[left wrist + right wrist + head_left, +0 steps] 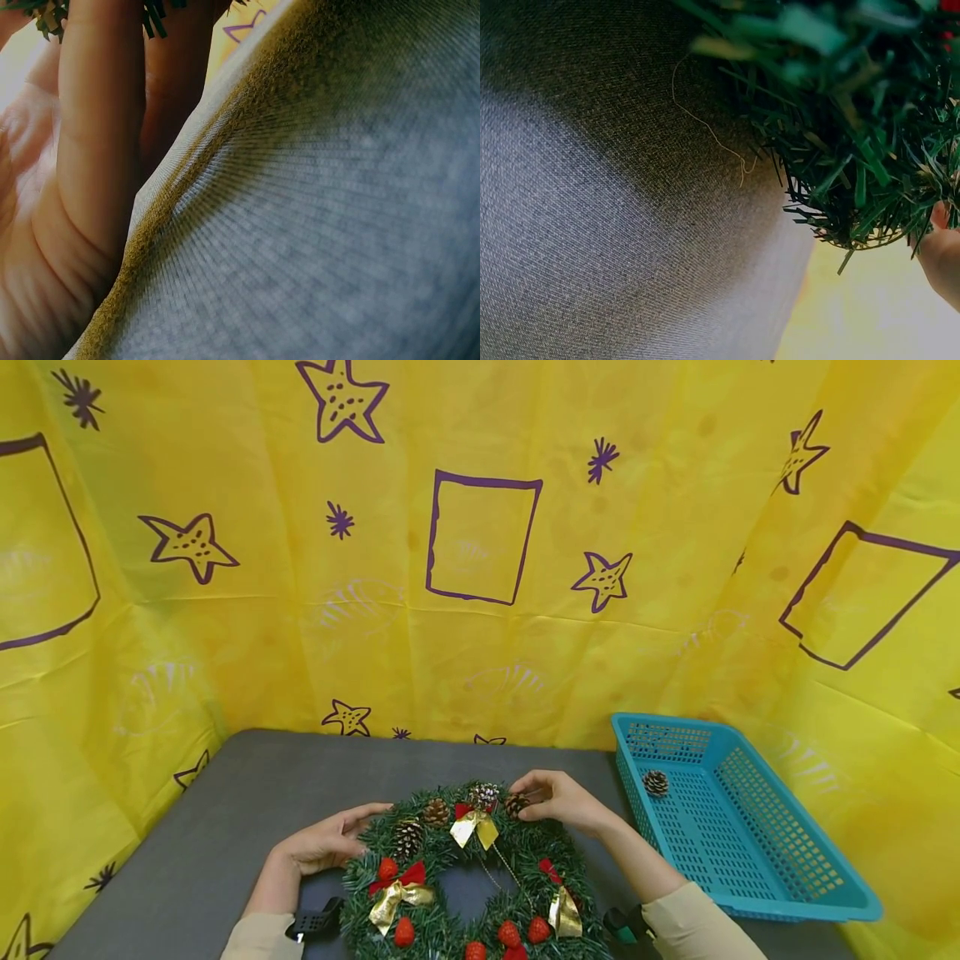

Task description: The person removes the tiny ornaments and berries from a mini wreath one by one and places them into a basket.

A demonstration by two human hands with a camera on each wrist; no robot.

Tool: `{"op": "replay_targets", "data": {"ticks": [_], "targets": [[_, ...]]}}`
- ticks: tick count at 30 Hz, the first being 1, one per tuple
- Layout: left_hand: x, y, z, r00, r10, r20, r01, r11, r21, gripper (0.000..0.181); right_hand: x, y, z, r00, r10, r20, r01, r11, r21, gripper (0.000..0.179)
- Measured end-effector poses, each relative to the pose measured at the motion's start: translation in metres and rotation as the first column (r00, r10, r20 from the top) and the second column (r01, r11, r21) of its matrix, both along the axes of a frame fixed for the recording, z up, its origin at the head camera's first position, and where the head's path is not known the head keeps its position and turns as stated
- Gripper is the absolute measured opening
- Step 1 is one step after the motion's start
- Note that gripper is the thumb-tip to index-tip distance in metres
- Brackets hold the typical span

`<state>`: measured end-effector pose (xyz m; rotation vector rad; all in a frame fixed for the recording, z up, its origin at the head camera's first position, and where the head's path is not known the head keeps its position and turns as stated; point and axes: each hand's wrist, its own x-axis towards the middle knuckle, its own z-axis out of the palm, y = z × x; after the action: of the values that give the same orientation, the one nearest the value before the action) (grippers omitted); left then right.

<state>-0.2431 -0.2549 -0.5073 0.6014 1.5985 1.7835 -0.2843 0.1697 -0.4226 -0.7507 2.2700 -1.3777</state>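
A green Christmas wreath [573, 868] lies on the dark table, trimmed with gold-and-red bows, red berries and pinecones. My left hand [330, 839] holds its upper left edge, and its fingertips are partly hidden by the greenery. At the wreath's upper right, my right hand [562, 799] pinches a brown pinecone [516, 805] against the branches. Left of that pinecone sit a frosted pinecone [483, 795], a brown pinecone [436, 812] and a white-tipped pinecone [408, 839]. Dark green tinsel of the wreath [855, 150] fills the upper right of the right wrist view.
A blue plastic basket [810, 827] stands on the right, with one loose pinecone [656, 782] inside near its left wall. The grey tabletop [292, 777] meets a yellow printed curtain [480, 677] at the back and sides.
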Motion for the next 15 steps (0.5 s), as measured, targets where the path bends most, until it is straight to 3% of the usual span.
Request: {"op": "replay_targets", "data": {"ticks": [15], "targets": [[0.001,0.0,0.002,1.0,-0.01,0.005,0.01,1.0,-0.007,0.059,-0.001,0.003,0.011,1.0,-0.021,0.013,0.021,1.0,-0.013,0.038]]}}
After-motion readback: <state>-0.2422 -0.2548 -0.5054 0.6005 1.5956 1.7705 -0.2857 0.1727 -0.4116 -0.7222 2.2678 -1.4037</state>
